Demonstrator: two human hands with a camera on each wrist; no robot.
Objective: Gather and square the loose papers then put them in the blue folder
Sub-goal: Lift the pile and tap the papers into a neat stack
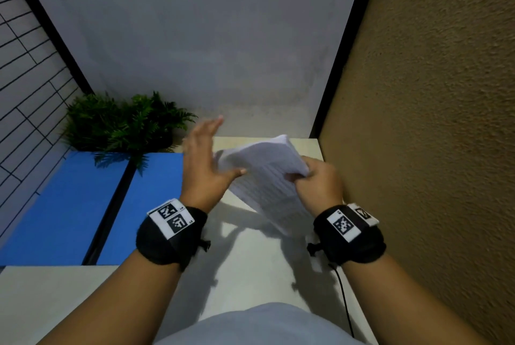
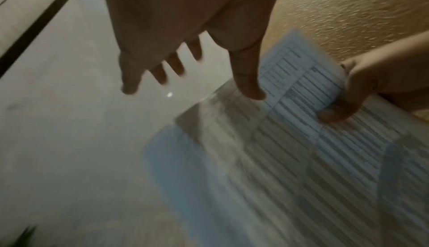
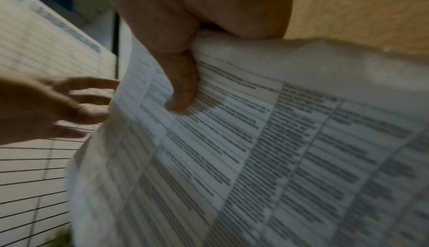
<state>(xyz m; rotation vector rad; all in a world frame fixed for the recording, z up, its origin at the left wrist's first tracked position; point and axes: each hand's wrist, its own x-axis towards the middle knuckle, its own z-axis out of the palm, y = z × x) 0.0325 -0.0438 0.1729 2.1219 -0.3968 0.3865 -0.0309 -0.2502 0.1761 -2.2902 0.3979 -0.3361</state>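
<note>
A sheaf of printed white papers point(image 1: 264, 174) is held tilted above the cream table point(image 1: 250, 269), at the right. My right hand point(image 1: 315, 180) grips the sheaf's right edge, thumb on the printed face point(image 3: 181, 93). My left hand point(image 1: 206, 160) is beside the papers' left edge with fingers spread and straight, the thumb touching the sheet point(image 2: 250, 86). The papers point(image 2: 301, 141) look blurred in both wrist views. The blue folder point(image 1: 83, 205) lies spread flat on the table's left part, a dark spine down its middle.
A green fern plant point(image 1: 122, 121) stands at the back left, its fronds over the folder's far edge. A brown textured wall point(image 1: 432, 121) borders the table on the right. A black cable point(image 1: 344, 300) runs by the right wrist. Grey wall behind.
</note>
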